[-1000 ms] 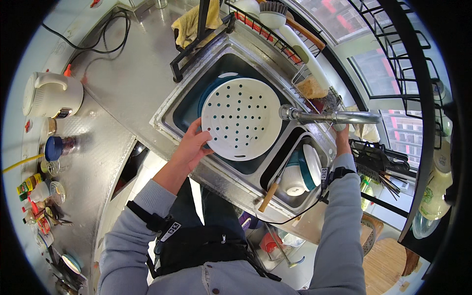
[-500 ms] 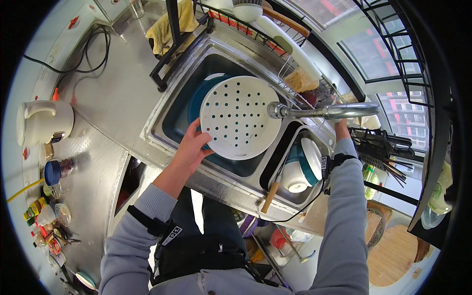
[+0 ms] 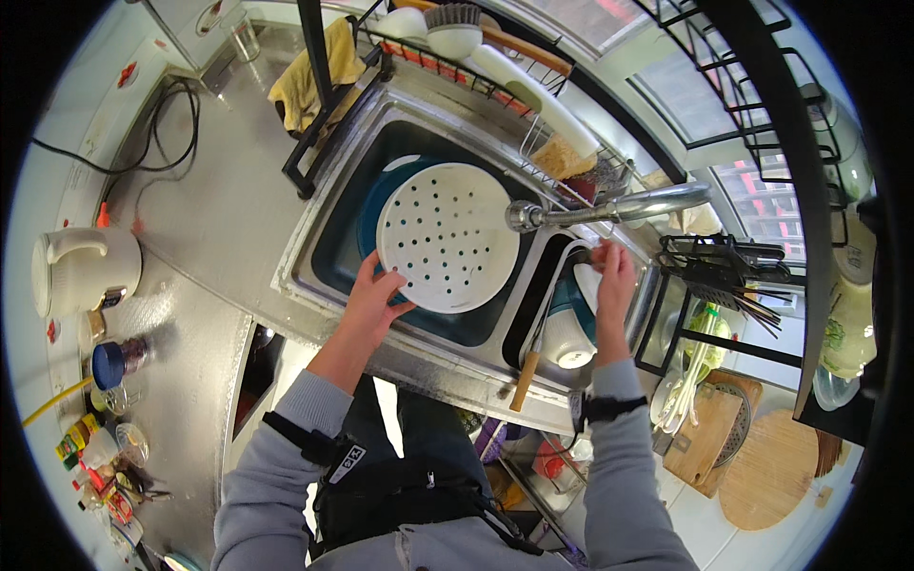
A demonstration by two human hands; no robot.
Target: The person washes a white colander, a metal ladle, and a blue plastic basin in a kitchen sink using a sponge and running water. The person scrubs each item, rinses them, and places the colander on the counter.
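White perforated plate (image 3: 447,238): tilted over the sink (image 3: 333,205), under the tap (image 3: 609,207)
Left hand (image 3: 373,293): my grip clamps its lower-left rim
Right hand (image 3: 612,276): beside the tap, closure unclear

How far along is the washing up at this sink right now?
Nothing yet looks put away. In hand: the left hand holds the white perforated plate over the sink; the right hand is just below the tap. Left: a bowl and dishes wait in the right basin.

White perforated round plate (image 3: 447,238), tilted
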